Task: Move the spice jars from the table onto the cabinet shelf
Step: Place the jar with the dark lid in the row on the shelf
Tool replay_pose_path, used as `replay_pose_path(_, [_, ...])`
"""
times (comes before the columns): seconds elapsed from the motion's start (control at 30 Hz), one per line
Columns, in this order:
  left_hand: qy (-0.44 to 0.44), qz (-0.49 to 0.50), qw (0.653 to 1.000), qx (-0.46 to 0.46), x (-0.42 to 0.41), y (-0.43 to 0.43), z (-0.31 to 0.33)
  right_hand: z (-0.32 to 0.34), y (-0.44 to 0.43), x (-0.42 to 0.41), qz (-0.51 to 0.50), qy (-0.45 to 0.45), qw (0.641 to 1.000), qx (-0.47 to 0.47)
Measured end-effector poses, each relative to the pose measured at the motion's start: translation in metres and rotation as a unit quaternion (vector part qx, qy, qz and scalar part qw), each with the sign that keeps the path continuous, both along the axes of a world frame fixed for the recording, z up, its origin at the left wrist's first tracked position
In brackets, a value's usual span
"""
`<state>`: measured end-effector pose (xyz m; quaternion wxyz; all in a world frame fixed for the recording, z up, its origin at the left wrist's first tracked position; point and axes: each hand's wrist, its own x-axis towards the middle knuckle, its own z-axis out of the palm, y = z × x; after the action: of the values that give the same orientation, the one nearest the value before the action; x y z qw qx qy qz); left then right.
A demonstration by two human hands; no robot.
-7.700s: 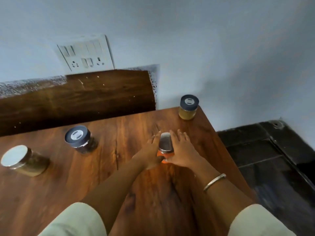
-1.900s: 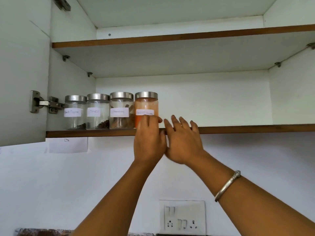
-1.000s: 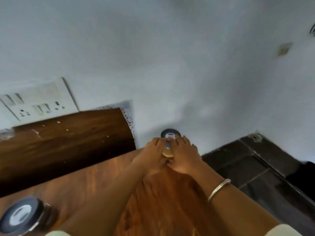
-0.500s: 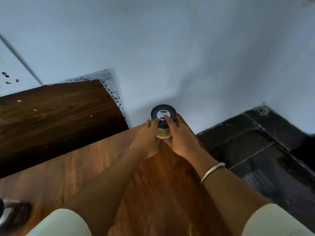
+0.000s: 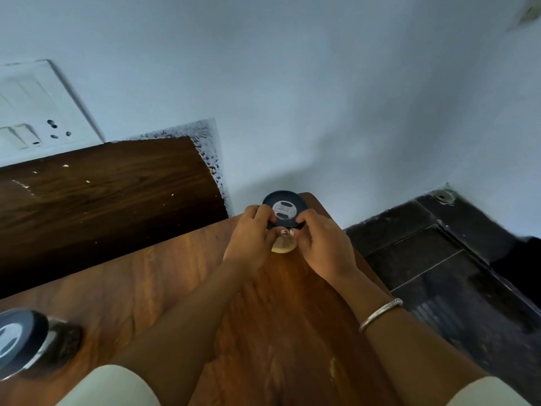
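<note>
Gripping a spice jar (image 5: 284, 210) between them, both hands meet at the far right corner of the table (image 5: 164, 276). The left hand (image 5: 251, 238) has its fingers curled over the left rim of the dark blue lid, and the right hand (image 5: 325, 244) has its fingers curled over the right rim. The two thumbs come together on the near side of the glass. A patch of yellowish contents shows below them, and the lid faces up toward the camera. Whether the jar's base rests on the wood cannot be told, since the hands hide it. The table's right edge runs just beside the right hand, with dark floor tiles (image 5: 453, 282) below it. The far edge lies just behind the jar, close to the pale wall (image 5: 322, 98). To the left of the jar a dark wooden panel (image 5: 102, 194) stands along the table's far side, near the left hand. A white switch plate (image 5: 35, 112) sits on the wall above it. Open tabletop stretches left and near of the hands, crossed only by the two forearms. A second jar (image 5: 26, 344) with a dark lid stands at the near left edge of the view, well apart from the hands. A metal bangle (image 5: 380, 313) circles the right wrist, and cream sleeves (image 5: 108, 385) show at the bottom.
</note>
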<state>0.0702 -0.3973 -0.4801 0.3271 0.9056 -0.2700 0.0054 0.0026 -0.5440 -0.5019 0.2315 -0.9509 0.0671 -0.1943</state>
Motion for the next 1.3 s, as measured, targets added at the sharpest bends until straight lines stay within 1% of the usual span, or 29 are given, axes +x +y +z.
replay_pose_path(0.1, [0.02, 0.006, 0.999, -0.047, -0.02, 0.029, 0.023, 0.023, 0.017, -0.018, 0.032, -0.008, 0.994, 0.103])
replay_pose_path(0.17, [0.029, -0.008, 0.995, -0.096, -0.038, 0.058, 0.041, 0.041, 0.034, -0.035, 0.064, -0.009, 0.985, 0.159])
replay_pose_path(0.23, [0.045, -0.018, 0.988, -0.144, -0.06, 0.091, 0.064, 0.064, 0.058, -0.056, 0.108, 0.019, 0.966, 0.233])
replay_pose_path(0.3, [0.057, -0.027, 0.983, -0.172, -0.084, 0.12, 0.086, 0.077, 0.086, -0.077, 0.135, 0.057, 0.942, 0.301])
replay_pose_path(0.37, [0.061, -0.023, 0.98, -0.189, -0.108, 0.15, 0.106, 0.088, 0.12, -0.097, 0.129, 0.075, 0.926, 0.347])
replay_pose_path(0.43, [0.052, 0.003, 0.978, -0.202, -0.129, 0.177, 0.119, 0.095, 0.153, -0.111, 0.122, 0.057, 0.924, 0.359])
replay_pose_path(0.5, [0.06, 0.03, 0.975, -0.212, -0.15, 0.203, 0.128, 0.1, 0.187, -0.125, 0.122, 0.027, 0.909, 0.398])
replay_pose_path(0.53, [0.075, 0.024, 0.972, -0.221, -0.16, 0.216, 0.129, 0.106, 0.204, -0.132, 0.13, 0.022, 0.9, 0.415])
replay_pose_path(0.63, [0.149, -0.058, 0.957, -0.244, -0.186, 0.248, 0.127, 0.11, 0.241, -0.142, 0.119, 0.02, 0.888, 0.443])
replay_pose_path(0.7, [0.174, -0.088, 0.949, -0.248, -0.198, 0.264, 0.125, 0.118, 0.261, -0.146, 0.127, 0.038, 0.873, 0.469])
replay_pose_path(0.77, [0.167, -0.072, 0.953, -0.244, -0.203, 0.274, 0.127, 0.126, 0.274, -0.149, 0.143, 0.076, 0.854, 0.494])
replay_pose_path(0.87, [0.137, -0.018, 0.96, -0.243, -0.208, 0.289, 0.14, 0.142, 0.287, -0.157, 0.172, 0.126, 0.831, 0.513])
replay_pose_path(0.97, [0.145, -0.02, 0.948, -0.283, -0.213, 0.302, 0.151, 0.148, 0.292, -0.158, 0.214, 0.082, 0.826, 0.516])
replay_pose_path(1.0, [0.159, -0.024, 0.939, -0.303, -0.216, 0.306, 0.154, 0.148, 0.294, -0.157, 0.229, 0.077, 0.813, 0.53])
replay_pose_path(1.1, [0.204, -0.04, 0.921, -0.331, -0.226, 0.313, 0.16, 0.15, 0.3, -0.158, 0.288, 0.099, 0.751, 0.586])
replay_pose_path(1.13, [0.217, -0.037, 0.919, -0.327, -0.226, 0.316, 0.16, 0.151, 0.302, -0.158, 0.293, 0.106, 0.744, 0.592])
replay_pose_path(1.2, [0.232, -0.033, 0.924, -0.302, -0.226, 0.324, 0.162, 0.154, 0.306, -0.158, 0.282, 0.103, 0.752, 0.587])
replay_pose_path(1.27, [0.216, -0.022, 0.942, -0.254, -0.226, 0.332, 0.165, 0.157, 0.308, -0.157, 0.267, 0.1, 0.766, 0.577])
replay_pose_path(1.3, [0.215, -0.021, 0.947, -0.24, -0.226, 0.335, 0.166, 0.158, 0.309, -0.157, 0.267, 0.104, 0.773, 0.567])
